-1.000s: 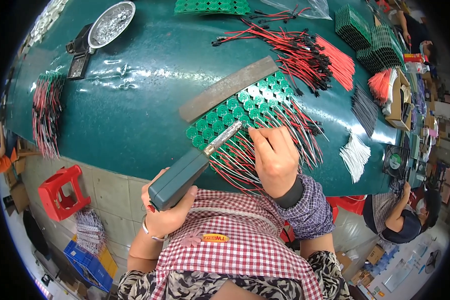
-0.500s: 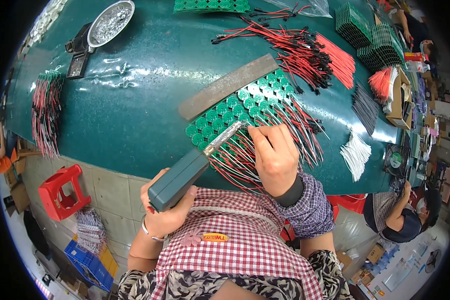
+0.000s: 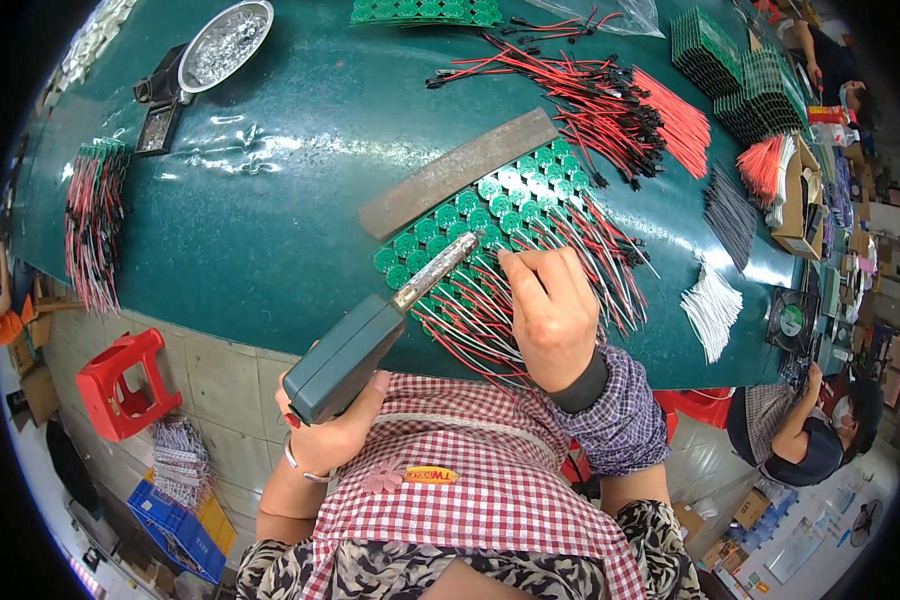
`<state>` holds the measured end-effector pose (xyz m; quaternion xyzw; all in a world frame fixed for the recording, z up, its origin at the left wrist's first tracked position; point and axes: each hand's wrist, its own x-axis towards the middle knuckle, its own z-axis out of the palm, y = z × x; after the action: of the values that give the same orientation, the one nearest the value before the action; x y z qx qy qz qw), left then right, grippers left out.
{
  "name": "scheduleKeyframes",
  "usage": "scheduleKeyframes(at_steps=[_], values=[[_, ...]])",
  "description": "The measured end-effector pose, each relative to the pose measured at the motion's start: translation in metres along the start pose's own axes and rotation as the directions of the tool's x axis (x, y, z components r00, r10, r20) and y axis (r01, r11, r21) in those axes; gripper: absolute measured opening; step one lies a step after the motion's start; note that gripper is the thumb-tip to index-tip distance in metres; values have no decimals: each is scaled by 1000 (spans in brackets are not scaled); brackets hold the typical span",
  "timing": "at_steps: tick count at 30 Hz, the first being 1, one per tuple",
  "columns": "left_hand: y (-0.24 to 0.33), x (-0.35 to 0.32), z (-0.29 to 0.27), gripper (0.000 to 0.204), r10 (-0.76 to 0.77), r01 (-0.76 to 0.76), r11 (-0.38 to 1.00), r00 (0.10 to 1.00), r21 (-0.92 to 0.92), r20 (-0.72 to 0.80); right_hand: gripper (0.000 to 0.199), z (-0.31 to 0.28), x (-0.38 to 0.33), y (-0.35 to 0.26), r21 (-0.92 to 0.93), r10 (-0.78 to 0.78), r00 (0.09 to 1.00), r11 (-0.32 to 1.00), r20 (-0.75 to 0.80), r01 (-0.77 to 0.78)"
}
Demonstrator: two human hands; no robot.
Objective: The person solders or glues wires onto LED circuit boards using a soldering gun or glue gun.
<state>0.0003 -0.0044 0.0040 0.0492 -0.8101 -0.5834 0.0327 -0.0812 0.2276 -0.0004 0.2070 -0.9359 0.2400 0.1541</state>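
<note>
My left hand [image 3: 332,440] is wrapped round the dark green body of a soldering gun [image 3: 345,358]. Its silvery tip lies over a panel of round green circuit boards [image 3: 446,217], short of my right fingertips. Thumb and forefinger of my right hand [image 3: 556,315] are pinched on a wire at the panel, its end mostly hidden by the fingers. Rows of red and white wires [image 3: 470,322] run from the boards toward me, on both sides of my right hand. A flat grey metal bar [image 3: 460,172] lies along the panel's far edge.
Farther back lie red wires with black connectors [image 3: 610,110]. At right are white wires [image 3: 711,312], dark wires [image 3: 730,215] and stacked green panels [image 3: 705,50]. A metal bowl of silvery scraps [image 3: 226,48] stands far left; wired boards [image 3: 95,230] lie near the left edge.
My left hand has drawn the soldering gun slightly back and left, so its tip sits farther from my right fingertips. My right hand has barely moved.
</note>
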Motion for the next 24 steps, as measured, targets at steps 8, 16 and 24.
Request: scheduleKeyframes(at_steps=[8, 16, 24], values=[[2, -12, -13, 39, -176, 182, 982, 978, -48, 114, 32, 0, 0, -1, 20, -25, 999, 999, -46, 26], [1, -6, -9, 23, 16, -17, 999, 1000, 49, 23, 31, 5, -7, -10, 41, -61, 998, 997, -20, 61], [3, -5, -12, 20, 43, -49, 997, 994, 61, 103, 32, 6, -7, -10, 7, -88, 996, 996, 3, 88]])
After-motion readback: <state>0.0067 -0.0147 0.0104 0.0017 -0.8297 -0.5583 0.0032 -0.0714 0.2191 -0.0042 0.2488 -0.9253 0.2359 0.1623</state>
